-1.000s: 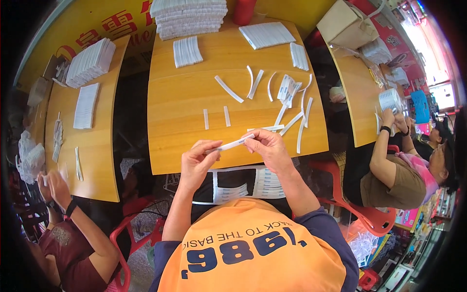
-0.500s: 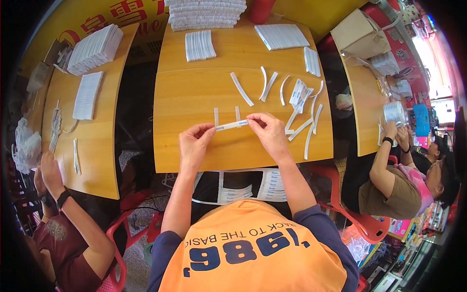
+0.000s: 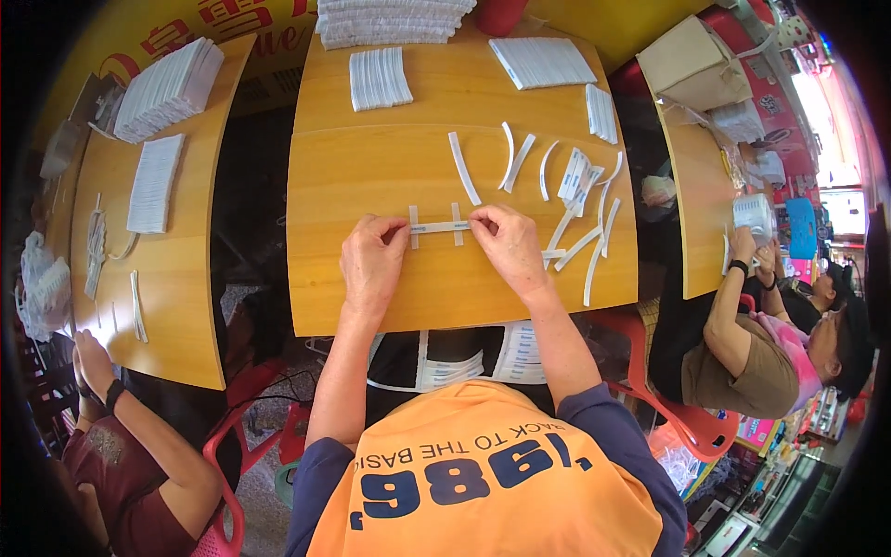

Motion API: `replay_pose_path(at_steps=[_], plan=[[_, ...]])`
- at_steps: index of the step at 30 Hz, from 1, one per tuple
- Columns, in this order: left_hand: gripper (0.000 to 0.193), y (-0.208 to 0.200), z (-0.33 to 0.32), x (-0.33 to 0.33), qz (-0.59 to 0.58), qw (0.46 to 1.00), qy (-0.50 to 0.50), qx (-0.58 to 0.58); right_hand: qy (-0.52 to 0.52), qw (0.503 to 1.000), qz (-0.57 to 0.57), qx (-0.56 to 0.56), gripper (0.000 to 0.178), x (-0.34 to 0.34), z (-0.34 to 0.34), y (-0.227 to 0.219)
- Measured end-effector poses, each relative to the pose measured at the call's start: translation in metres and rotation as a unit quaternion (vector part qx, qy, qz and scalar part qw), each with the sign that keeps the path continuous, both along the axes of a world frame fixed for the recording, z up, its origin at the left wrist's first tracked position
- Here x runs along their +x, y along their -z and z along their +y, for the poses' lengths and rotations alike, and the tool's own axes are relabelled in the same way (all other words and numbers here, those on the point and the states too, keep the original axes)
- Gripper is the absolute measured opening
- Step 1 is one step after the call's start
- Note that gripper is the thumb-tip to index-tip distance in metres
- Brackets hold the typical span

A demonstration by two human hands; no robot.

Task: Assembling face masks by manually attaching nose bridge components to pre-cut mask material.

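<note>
1. The person's left hand pinches the left end of a white strip with blue print.
2. The right hand pinches the strip's other end, keeping it straight, roughly parallel to the near edge of the desk.
3. It crosses above two short pale strips, nearer the desk's near edge than its far one; contact cannot be told.
4. Loose white strips scatter toward the desk's right edge.
5. A tall white stack stands by the far edge.
</note>
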State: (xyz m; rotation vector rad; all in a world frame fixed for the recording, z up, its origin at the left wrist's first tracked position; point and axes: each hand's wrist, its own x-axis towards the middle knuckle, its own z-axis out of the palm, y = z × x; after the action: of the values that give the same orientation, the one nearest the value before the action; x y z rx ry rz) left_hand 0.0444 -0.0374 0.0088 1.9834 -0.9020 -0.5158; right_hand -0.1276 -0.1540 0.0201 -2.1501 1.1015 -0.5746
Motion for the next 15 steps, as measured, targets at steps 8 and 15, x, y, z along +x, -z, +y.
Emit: replay_pose_path(at_steps=[8, 15], plan=[[0.014, -0.001, 0.001, -0.003, -0.016, 1.0, 0.014, 0.005, -0.003, 1.0, 0.008, -0.008, 0.009, -0.001, 0.001, 0.0], [0.043, 0.017, 0.021, -0.028, -0.318, 0.941, 0.096, -0.063, -0.031, 0.984, 0.012, -0.178, 0.018, -0.006, 0.031, -0.008]])
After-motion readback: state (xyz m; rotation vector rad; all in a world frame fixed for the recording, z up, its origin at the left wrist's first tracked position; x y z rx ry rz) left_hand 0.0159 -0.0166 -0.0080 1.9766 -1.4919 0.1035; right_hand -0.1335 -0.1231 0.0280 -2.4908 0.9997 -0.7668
